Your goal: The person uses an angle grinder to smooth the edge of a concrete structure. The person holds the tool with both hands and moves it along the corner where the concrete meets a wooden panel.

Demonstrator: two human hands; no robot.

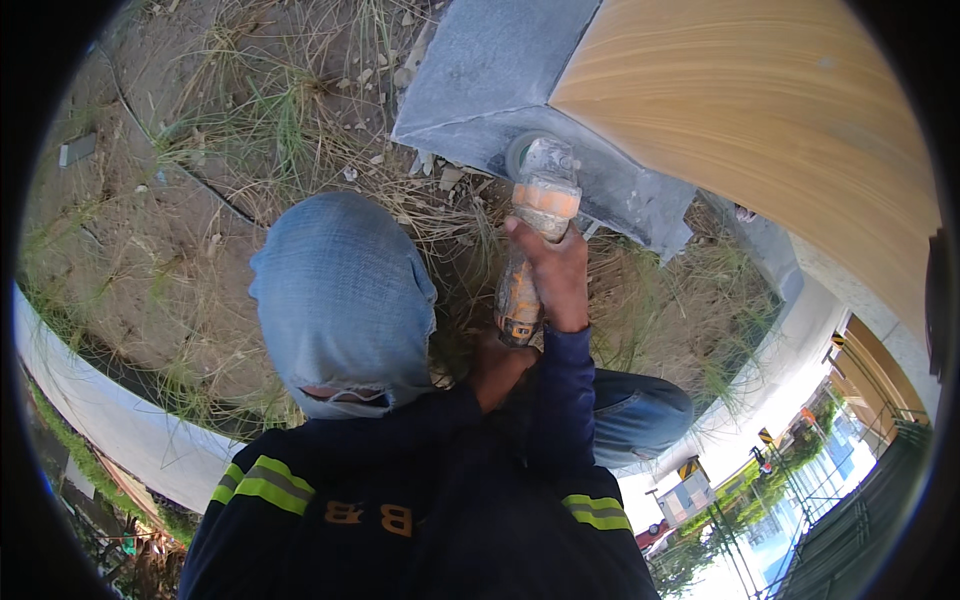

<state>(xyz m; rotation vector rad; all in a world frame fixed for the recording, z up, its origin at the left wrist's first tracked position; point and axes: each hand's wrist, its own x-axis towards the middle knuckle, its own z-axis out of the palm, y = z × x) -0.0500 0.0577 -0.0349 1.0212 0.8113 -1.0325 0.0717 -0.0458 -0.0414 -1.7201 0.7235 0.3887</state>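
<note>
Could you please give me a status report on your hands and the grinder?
Right hand around grinder; left hand at its rear end. Disc at grey slab, contact unclear. Grass beside slab's edge.

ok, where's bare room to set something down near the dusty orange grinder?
Smooth grey slab, far arm, between the grainy tan panel and brown dirt. Second: dirt left of the light-blue denim knee, partly grassy. Crowded: the slab's near edge and just below, with grinder, right hand, left hand, pale rubble, dry grass.
</note>
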